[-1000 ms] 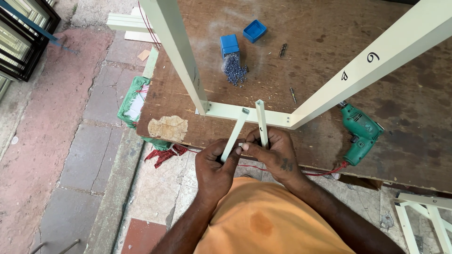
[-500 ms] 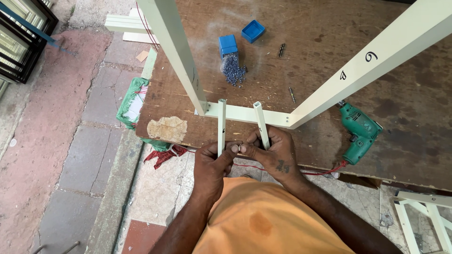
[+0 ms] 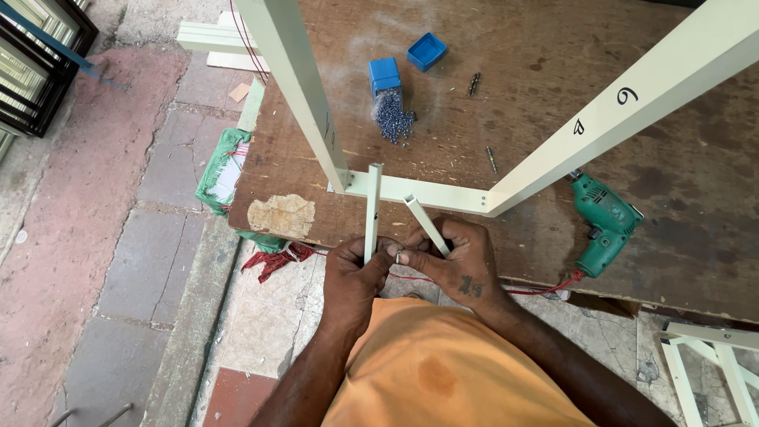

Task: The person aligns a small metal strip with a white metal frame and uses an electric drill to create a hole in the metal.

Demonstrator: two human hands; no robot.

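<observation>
Since a second ago, left strip [image 3: 372, 207] swung from a slant to nearly upright, now pinched in the left hand [image 3: 357, 273], top end touching the cream frame [image 3: 427, 192] on the tabletop [image 3: 538, 103]; right strip [image 3: 426, 224] gripped in the right hand [image 3: 455, 261], tilted, top end just short of the frame rail — judged as lining both pieces up against the frame. Both strips thin, cream-painted, straight, held at the tabletop's near edge, hands touching. Beyond: green drill [image 3: 607, 224], blue box [image 3: 384, 76] with spilled screws [image 3: 393, 117].
</observation>
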